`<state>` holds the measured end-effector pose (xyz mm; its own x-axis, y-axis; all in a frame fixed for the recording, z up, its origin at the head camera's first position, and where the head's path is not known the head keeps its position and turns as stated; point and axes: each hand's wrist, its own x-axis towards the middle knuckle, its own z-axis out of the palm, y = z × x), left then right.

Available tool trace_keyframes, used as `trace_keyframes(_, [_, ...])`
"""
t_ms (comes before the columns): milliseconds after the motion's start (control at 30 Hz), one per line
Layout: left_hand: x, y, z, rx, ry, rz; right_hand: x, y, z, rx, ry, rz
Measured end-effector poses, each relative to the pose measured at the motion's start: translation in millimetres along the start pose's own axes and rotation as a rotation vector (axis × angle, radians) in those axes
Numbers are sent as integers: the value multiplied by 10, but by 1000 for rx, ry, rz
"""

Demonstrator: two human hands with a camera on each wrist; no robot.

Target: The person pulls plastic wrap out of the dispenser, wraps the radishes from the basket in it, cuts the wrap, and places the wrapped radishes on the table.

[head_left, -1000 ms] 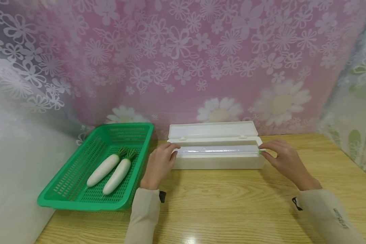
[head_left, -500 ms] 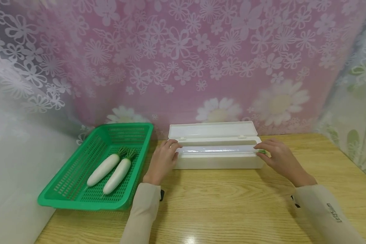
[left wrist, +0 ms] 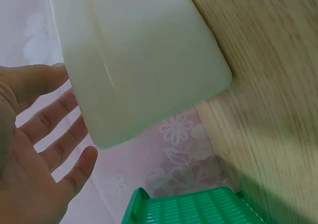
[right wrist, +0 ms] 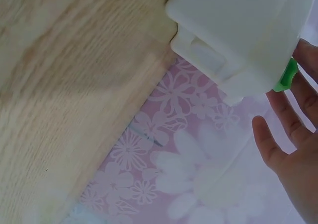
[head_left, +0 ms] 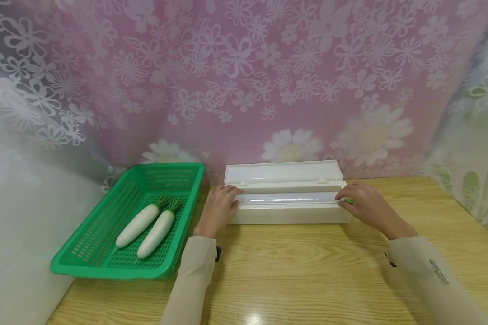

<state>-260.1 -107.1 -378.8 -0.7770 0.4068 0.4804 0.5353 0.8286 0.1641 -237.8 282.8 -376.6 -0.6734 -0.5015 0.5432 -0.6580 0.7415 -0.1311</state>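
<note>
Left hand [head_left: 217,208] holding open white box [head_left: 288,215], right fingers [head_left: 348,190] pinching what seems a green slider [head_left: 350,200], radishes [head_left: 156,234] in green basket [head_left: 114,272]

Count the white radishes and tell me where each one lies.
2. Both are in the green basket: one radish lies farther from the white box, the other radish beside it, nearer the box. None seems hidden.

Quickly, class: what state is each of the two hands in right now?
Left hand: at the left end of the white box; grip cannot be told.
Right hand: at the green piece, box's right end; grip cannot be told.
</note>
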Motion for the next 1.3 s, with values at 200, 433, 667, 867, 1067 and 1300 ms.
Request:
trace_keyframes(200, [45, -12, 48, 26, 25, -27, 37, -13, -22, 57, -39, 45])
trace_keyframes(433, [76, -33, 71, 16, 66, -53, 84, -3, -75, 164, -117, 154])
trace_keyframes(667, [110, -32, 50, -124, 33, -149, 130, 23, -74, 166, -140, 198])
trace_keyframes(867, [135, -34, 38, -171, 27, -193, 154, 20, -15, 154, -55, 147])
trace_keyframes(1067, [161, -49, 38, -200, 49, -188, 185, 62, 39, 103, -26, 33])
trace_keyframes(1300, [193, -56, 37, -224, 60, -224, 225, 71, 36, 87, -114, 106])
